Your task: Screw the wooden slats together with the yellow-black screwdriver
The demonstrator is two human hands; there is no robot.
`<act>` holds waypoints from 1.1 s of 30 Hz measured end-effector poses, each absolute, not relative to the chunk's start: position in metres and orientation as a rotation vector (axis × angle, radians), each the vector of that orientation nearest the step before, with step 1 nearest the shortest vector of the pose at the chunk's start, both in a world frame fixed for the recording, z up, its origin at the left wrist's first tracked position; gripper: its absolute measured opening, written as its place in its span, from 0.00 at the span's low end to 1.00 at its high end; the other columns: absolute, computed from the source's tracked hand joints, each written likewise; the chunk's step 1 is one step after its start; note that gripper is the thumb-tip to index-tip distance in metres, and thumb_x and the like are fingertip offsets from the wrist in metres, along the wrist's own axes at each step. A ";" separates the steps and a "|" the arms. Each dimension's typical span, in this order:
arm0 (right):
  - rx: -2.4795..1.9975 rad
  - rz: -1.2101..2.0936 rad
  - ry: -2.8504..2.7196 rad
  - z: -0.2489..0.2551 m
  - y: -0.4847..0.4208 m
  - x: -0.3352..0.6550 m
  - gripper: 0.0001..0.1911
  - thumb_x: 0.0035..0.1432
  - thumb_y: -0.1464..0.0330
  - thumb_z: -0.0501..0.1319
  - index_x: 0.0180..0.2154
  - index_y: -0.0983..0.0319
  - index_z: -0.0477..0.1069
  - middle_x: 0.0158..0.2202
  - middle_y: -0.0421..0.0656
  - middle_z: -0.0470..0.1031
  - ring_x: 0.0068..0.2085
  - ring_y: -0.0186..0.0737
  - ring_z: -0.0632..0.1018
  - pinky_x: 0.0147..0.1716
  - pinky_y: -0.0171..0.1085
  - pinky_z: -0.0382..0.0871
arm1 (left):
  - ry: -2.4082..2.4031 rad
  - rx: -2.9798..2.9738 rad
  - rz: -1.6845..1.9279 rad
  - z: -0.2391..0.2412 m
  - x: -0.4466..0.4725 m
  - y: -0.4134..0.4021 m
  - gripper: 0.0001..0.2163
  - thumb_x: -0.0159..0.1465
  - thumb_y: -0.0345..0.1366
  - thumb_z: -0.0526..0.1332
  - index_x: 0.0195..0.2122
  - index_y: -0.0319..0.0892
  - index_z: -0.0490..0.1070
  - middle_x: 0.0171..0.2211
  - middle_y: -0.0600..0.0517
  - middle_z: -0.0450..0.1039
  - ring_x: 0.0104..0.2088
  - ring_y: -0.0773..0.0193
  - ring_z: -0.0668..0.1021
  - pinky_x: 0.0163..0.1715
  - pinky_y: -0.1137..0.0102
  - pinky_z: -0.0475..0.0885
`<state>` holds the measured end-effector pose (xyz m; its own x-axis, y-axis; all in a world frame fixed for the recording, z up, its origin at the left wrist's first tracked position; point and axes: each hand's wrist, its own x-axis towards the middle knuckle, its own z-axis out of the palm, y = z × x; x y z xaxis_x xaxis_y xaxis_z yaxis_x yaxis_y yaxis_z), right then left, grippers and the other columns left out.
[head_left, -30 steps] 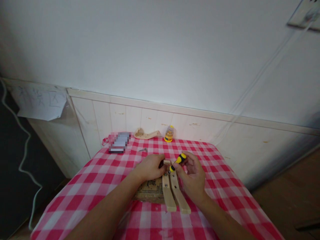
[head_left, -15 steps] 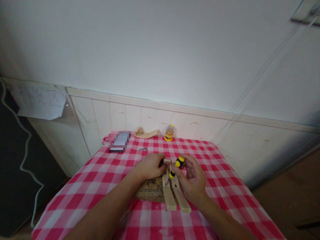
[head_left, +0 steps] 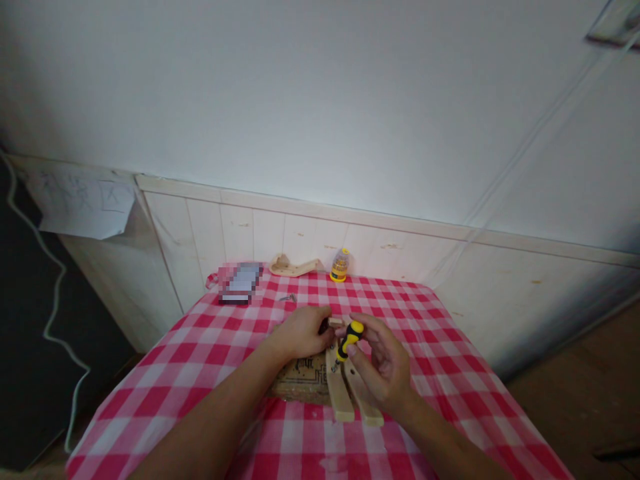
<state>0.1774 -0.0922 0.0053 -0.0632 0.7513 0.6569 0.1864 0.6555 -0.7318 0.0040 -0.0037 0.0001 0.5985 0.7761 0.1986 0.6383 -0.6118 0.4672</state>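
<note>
A person's R hand (head_left: 386, 367), seen from where I stand in the rm, has its grip closed round a yellow-&-blk screwdriver (head_left: 351, 338), thumb on one side, fingers on the other. The tool tilts, handle up & to the R, tip down & to the L, at or just above a screw (head_left: 334, 369) on the L wooden strip (head_left: 341, 400); can't tell whether it's seated in the head. That strip lies to the L of the R grip, long axis running from the person's side toward the white wall (head_left: 320, 100), w/ a similar R wooden strip (head_left: 371, 410) alongside, partly under the R hand. The R hand is nearer the screw; the L hand (head_left: 300, 333) is at the L strip's far end, its grip partly hidden, so can't tell if it pinches the wood or merely rests there. A printed board (head_left: 300, 385) lies beneath, L strip jutting past its near edge, on a counter (head_left: 450, 427) dressed in red-&-wht check. Nearer the wall: a pixelated phone (head_left: 241, 281), small metal pcs (head_left: 289, 298), a curved wooden pc (head_left: 295, 269) & a yellow-based jar (head_left: 339, 267)
</note>
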 end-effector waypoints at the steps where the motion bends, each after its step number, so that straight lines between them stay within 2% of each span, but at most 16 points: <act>1: -0.796 0.545 -1.593 0.006 -0.092 0.177 0.20 0.63 0.70 0.64 0.56 0.54 0.71 0.50 0.49 0.81 0.48 0.47 0.83 0.44 0.41 0.80 | 1.147 2.481 0.542 0.000 0.004 -0.004 0.10 0.65 0.43 0.56 0.36 0.42 0.69 0.33 0.48 0.77 0.32 0.58 0.77 0.27 0.69 0.58; 7: -0.826 0.492 -1.527 0.005 -0.087 0.175 0.19 0.57 0.72 0.68 0.50 0.55 0.73 0.39 0.43 0.81 0.37 0.42 0.82 0.38 0.38 0.79 | 1.169 2.467 0.505 0.000 0.004 -0.005 0.10 0.64 0.43 0.57 0.37 0.42 0.70 0.33 0.48 0.78 0.33 0.58 0.77 0.27 0.69 0.59; 11: -0.856 0.509 -1.511 0.005 -0.087 0.172 0.18 0.56 0.72 0.69 0.48 0.55 0.73 0.35 0.42 0.79 0.33 0.40 0.80 0.34 0.38 0.77 | 1.168 2.464 0.497 0.000 0.004 -0.005 0.09 0.63 0.42 0.58 0.38 0.43 0.70 0.33 0.48 0.78 0.33 0.58 0.78 0.28 0.69 0.61; 23: -0.879 0.515 -1.450 0.003 -0.083 0.170 0.18 0.52 0.70 0.73 0.43 0.56 0.70 0.33 0.39 0.77 0.32 0.39 0.78 0.32 0.37 0.76 | 1.132 2.437 0.533 -0.004 0.004 -0.003 0.07 0.62 0.39 0.58 0.36 0.43 0.70 0.31 0.50 0.77 0.31 0.59 0.77 0.27 0.70 0.59; 29: -0.896 0.464 -1.375 0.005 -0.077 0.170 0.21 0.53 0.69 0.72 0.47 0.56 0.69 0.30 0.37 0.76 0.30 0.37 0.77 0.31 0.36 0.75 | 1.147 2.472 0.520 -0.003 0.005 -0.002 0.08 0.64 0.41 0.57 0.35 0.42 0.70 0.33 0.48 0.78 0.33 0.58 0.78 0.28 0.69 0.60; 33: -0.933 0.394 -1.314 0.005 -0.070 0.175 0.20 0.55 0.68 0.71 0.49 0.56 0.69 0.33 0.39 0.77 0.34 0.39 0.79 0.36 0.40 0.77 | 1.162 2.482 0.516 -0.003 0.006 -0.003 0.08 0.64 0.41 0.57 0.36 0.43 0.70 0.33 0.48 0.78 0.32 0.58 0.78 0.28 0.69 0.61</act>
<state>0.1750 -0.0697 0.0054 0.2562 0.7211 0.6438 0.2478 0.5947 -0.7648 0.0057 -0.0025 -0.0025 0.5970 0.7829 0.1754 0.6548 -0.6017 0.4574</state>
